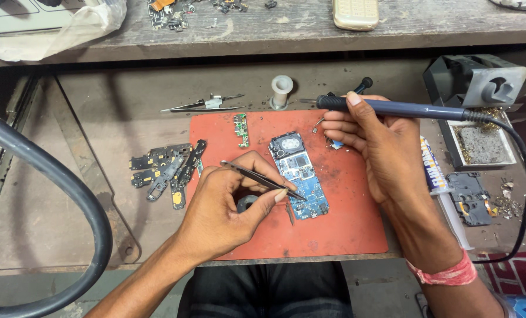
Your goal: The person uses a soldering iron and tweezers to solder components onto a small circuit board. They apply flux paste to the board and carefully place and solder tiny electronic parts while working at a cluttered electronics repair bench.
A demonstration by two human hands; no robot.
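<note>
The left hand (230, 203) pinches a pair of tweezers (262, 179) between thumb and fingers, the tips resting on a blue circuit board (298, 174) just right of that hand. The right hand (380, 144) is closed around the handle of a soldering iron (392, 108), held level above the board's far end, its tip pointing left. The board lies on a red mat (345, 218) under both hands, on the tabletop (98, 106). Left of the left hand lies a heap of dark phone parts (166, 171). Beyond the hands stand a solder spool (282, 89) and a second pair of tweezers (201, 106). Right of the right hand lie a syringe tube (442, 188), a dark phone frame (470, 197) and the iron's stand (478, 82).
</note>
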